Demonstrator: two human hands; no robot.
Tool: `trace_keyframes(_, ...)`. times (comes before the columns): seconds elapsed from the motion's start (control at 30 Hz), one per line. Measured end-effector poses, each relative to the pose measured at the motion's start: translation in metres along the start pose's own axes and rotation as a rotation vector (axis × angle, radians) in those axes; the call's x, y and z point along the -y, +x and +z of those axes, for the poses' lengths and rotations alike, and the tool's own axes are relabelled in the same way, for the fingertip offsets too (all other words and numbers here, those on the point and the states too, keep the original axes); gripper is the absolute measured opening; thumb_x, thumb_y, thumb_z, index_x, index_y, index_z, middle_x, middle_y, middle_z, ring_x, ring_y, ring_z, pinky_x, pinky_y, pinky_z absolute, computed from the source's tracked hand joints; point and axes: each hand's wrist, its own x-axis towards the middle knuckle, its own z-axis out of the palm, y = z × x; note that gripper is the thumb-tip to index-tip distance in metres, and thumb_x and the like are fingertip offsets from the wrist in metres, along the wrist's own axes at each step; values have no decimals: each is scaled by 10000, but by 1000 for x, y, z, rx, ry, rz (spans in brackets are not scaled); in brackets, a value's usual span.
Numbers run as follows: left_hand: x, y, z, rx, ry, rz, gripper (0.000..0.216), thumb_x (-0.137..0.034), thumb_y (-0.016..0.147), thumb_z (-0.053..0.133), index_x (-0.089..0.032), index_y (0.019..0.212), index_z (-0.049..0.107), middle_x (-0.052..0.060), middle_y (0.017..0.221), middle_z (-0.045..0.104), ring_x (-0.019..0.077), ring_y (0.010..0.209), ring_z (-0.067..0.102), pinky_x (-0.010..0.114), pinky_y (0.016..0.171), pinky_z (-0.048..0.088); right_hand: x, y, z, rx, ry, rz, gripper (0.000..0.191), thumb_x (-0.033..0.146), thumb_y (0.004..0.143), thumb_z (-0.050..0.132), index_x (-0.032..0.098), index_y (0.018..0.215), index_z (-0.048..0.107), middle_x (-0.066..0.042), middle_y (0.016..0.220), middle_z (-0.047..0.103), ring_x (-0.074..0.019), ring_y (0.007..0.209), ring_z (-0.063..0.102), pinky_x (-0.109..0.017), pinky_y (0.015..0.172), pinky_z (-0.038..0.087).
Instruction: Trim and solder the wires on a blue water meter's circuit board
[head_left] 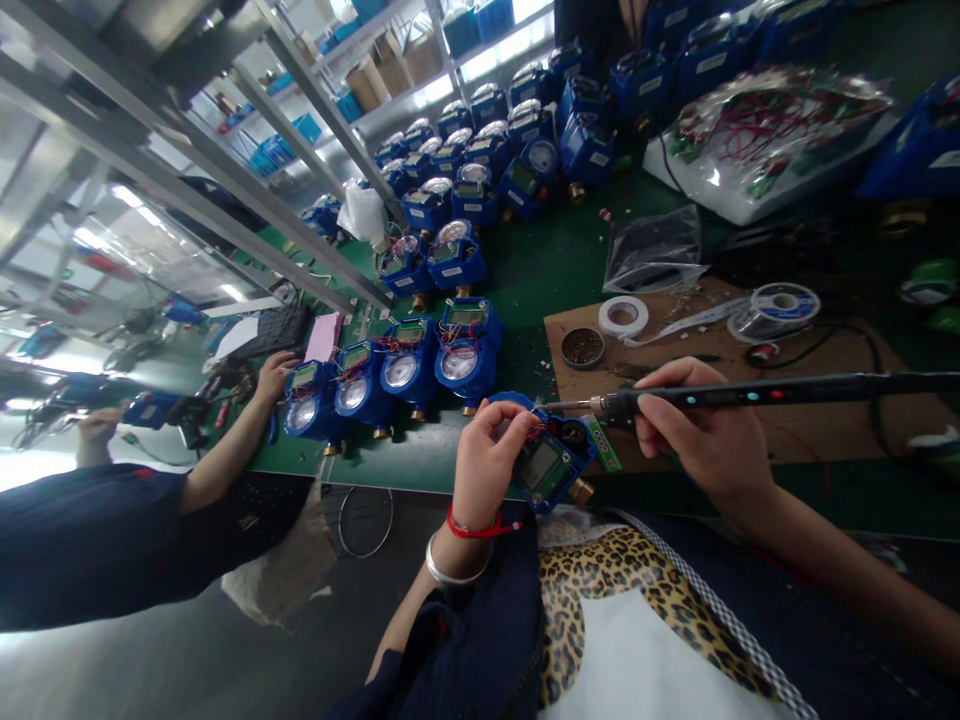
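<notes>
Directly before me at the bench edge lies a blue water meter [546, 468] with its green circuit board and small display uncovered. My left hand [487, 455] is closed over the meter's upper left side, thumb and finger pinched on thin coloured wires [537, 432]. A black soldering iron [705, 396] is gripped in my right hand [701, 430] like a pen. Its metal tip points left and reaches the wires near my left fingertips; whether it touches them I cannot tell. A small green circuit strip [604, 446] lies at the meter's right side.
A brown board [675, 325] carries a round tin [583, 347], a white tape roll [623, 316] and a solder spool [780, 308]. Several opened meters [401, 368] stand left, more behind. A bag of wired boards [772, 140] lies back right. A co-worker's hand [274, 376] touches the leftmost meter.
</notes>
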Motion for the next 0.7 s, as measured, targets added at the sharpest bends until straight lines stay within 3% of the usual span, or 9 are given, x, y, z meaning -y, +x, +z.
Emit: trace_keyframes(0.7, -2, -1, 0, -7, -13, -13, 202, -366, 847, 616, -183, 797, 687, 43, 846, 709, 180, 807, 630, 367, 917, 462, 1, -1, -2, -49, 42, 4, 127, 288, 870, 635, 215, 915, 540, 61, 570, 575, -84, 423, 544, -181, 410, 457)
